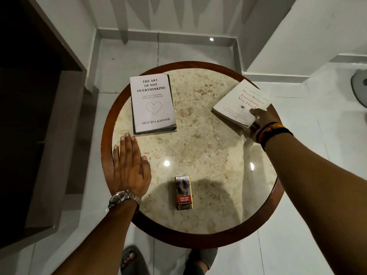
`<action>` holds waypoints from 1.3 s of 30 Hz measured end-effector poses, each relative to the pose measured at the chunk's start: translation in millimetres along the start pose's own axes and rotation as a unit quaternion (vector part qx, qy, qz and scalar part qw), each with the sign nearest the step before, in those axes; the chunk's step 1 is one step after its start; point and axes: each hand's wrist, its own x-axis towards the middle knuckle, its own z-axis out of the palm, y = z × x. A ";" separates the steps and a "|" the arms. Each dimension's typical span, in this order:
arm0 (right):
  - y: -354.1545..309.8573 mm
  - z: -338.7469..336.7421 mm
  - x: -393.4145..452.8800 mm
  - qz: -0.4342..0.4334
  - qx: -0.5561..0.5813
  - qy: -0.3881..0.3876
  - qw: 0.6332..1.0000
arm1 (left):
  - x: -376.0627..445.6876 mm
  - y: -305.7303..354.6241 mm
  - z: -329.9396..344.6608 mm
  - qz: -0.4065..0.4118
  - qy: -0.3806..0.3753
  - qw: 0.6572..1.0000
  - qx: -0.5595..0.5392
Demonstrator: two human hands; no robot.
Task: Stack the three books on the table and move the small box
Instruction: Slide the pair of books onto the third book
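On the round marble table (198, 147) a white book titled "The Art of Not Overthinking" (152, 104) lies on top of a darker book (158, 131) whose edges show beneath it. A second white book with red lettering (236, 102) is tilted up at the table's right edge, with my right hand (260, 121) gripping its near corner. My left hand (129, 165) lies flat on the table's left side, fingers together, just below the stacked books. The small box (184, 192) lies near the front edge, apart from both hands.
The table has a raised wooden rim (107, 124). A dark cabinet (35, 116) stands close on the left. White tiled floor and a step surround the table. A fan base (359, 86) shows at far right. My feet (131, 259) are below the table.
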 end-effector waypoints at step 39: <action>62.7 185.7 -71.6 -0.218 -0.384 -0.079 0.894 | 1.7 -3.0 5.8 -0.005 0.044 0.999 -0.005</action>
